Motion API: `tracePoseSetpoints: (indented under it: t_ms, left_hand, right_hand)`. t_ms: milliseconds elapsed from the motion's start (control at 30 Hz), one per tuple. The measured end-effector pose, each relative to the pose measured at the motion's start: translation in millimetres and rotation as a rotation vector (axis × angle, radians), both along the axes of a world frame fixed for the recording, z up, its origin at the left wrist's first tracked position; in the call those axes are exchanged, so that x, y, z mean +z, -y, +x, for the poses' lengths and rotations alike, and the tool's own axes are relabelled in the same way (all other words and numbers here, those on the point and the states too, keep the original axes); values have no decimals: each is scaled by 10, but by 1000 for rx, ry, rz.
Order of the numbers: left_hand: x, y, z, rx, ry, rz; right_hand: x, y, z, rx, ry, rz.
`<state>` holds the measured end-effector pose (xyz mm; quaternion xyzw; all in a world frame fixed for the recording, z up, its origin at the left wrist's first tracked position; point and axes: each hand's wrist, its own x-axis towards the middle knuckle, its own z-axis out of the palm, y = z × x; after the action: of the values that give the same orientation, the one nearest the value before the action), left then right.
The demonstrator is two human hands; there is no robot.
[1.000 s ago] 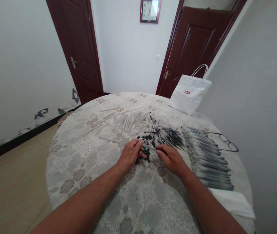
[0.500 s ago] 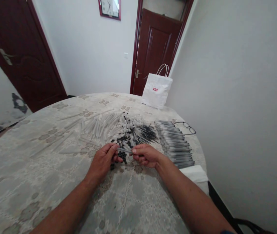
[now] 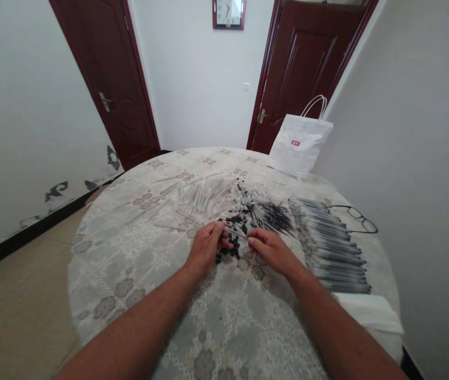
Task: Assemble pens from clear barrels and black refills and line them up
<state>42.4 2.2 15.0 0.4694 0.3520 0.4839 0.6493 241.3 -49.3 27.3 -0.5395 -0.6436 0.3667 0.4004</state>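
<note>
Between my two hands, above the table, is a slim pen with a pale translucent barrel. My left hand pinches its left end, and the fingers of my right hand close on its right end. Small black pen caps or plugs lie loose just under and beyond the hands. Behind them are translucent pen barrels, small white pieces and a heap of dark-tipped refills. To the right, a stack of similar pens lies in rows.
A patterned cloth covers the round table. Eyeglasses rest beyond the stacked pens. At the back right stands a white paper bag, and a folded white item lies by the right edge. A wall runs close on the right.
The camera has turned left, so everything appears farther right. Both hands still hold the pen between them; the right hand's grip has shifted slightly toward the pen's end.
</note>
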Motion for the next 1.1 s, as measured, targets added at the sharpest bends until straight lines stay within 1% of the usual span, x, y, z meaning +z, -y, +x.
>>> tracePoseSetpoints:
  t_ms: [133, 300, 367, 433, 533, 600, 667, 767, 800, 833, 867, 900, 933, 1033, 1100]
  left_hand:
    - [0, -7, -8, 33, 8, -15]
    - [-11, -16, -8, 69, 76, -69]
    - [-16, -15, -6, 65, 103, -74]
    - [-21, -12, -5, 56, 120, -71]
    - [-23, -3, -6, 54, 144, -66]
    - [-15, 5, -7, 55, 145, -66]
    - [1, 12, -6, 41, 117, -55]
    - [32, 23, 1, 20, 35, -23]
    - [41, 26, 4, 16, 7, -12]
    - [49, 30, 7, 14, -18, -3]
    - [55, 35, 9, 12, -40, 6]
    - [60, 40, 9, 11, -63, 17]
    - [64, 45, 9, 12, -85, 24]
    - [71, 61, -1, -53, -177, 101]
    - [72, 69, -11, -101, -242, 173]
  right_hand:
    - [-9, 21, -16, -52, 265, 242]
    - [-70, 27, -58, -70, 479, 518]
    - [-87, 24, -64, -61, 522, 580]
    - [-88, 24, -68, -55, 552, 606]
    - [-60, 35, -81, -57, 544, 594]
    - [-28, 45, -84, -63, 466, 514]
    - [2, 50, -73, -43, 314, 318]
    - [26, 38, -31, 19, -24, -86]
    - [34, 32, -16, 35, -117, -186]
    - [44, 26, -4, 41, -171, -246]
    - [58, 22, 4, 42, -175, -262]
    - [76, 19, 6, 41, -133, -237]
    - [98, 18, 2, 41, -52, -181]
    - [167, 26, -39, 25, 224, 86]
    - [210, 39, -76, 30, 388, 227]
